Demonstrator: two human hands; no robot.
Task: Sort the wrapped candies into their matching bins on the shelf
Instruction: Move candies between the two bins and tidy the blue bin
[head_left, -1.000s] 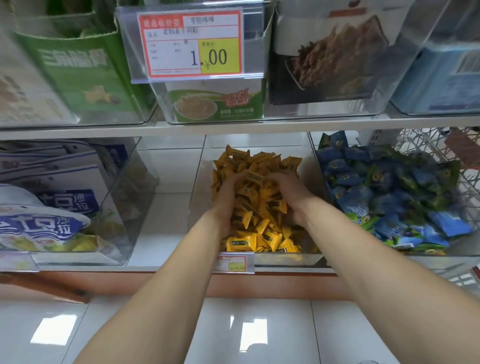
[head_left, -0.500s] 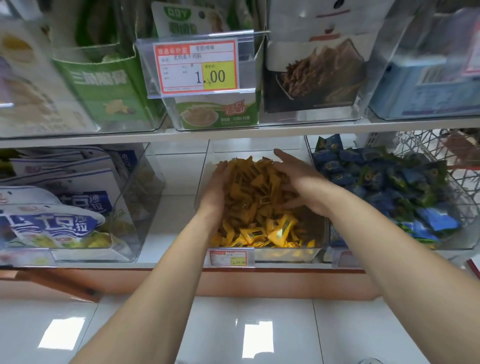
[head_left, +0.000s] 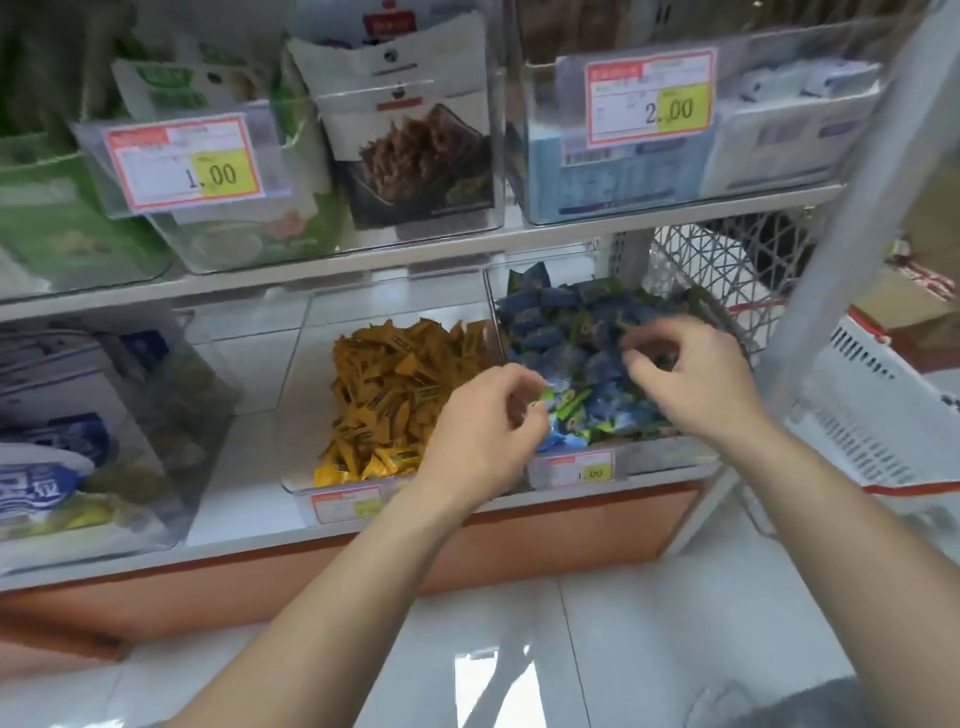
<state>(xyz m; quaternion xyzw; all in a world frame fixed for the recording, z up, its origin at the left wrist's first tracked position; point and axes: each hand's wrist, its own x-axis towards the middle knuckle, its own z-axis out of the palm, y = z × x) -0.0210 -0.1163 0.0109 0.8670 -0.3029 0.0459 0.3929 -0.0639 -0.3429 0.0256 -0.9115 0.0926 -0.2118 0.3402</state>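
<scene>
Wrappers settled how this would handle. The yellow candies (head_left: 387, 395) lay heaped in the middle bin (head_left: 306, 395) on the lower shelf (head_left: 234, 457), with neither hand on them. Just right of them, the left hand (head_left: 483, 431) hung at the front of the clear wall between the two bins. Its fingertips curled onto a green-and-blue piece, but blur hid whether the grip had closed on it, so I cannot tell.

The blue candies (head_left: 566, 332), with green ones mixed in, were heaped in the right bin (head_left: 670, 460). The right hand (head_left: 693, 382) hovered over that pile farther back, thumb and forefinger drawn close together. Its grip likewise could not be made out.

Each piece looked small, light and slick in glossy film, probably with a firm centre and soft crimped ends. A fingertip pinch across the body seemed safer than tugging an end. A loose heap like this would likely slide and spill if raked.

Room was tight. The upper shelf (head_left: 363, 260) sat low above the bins, so hands had to enter from the front. Behind the right hand, the wire basket (head_left: 691, 260) crowded the bin's back. The shelf post (head_left: 831, 234) and white crate (head_left: 857, 415) closed off the far right.
</scene>
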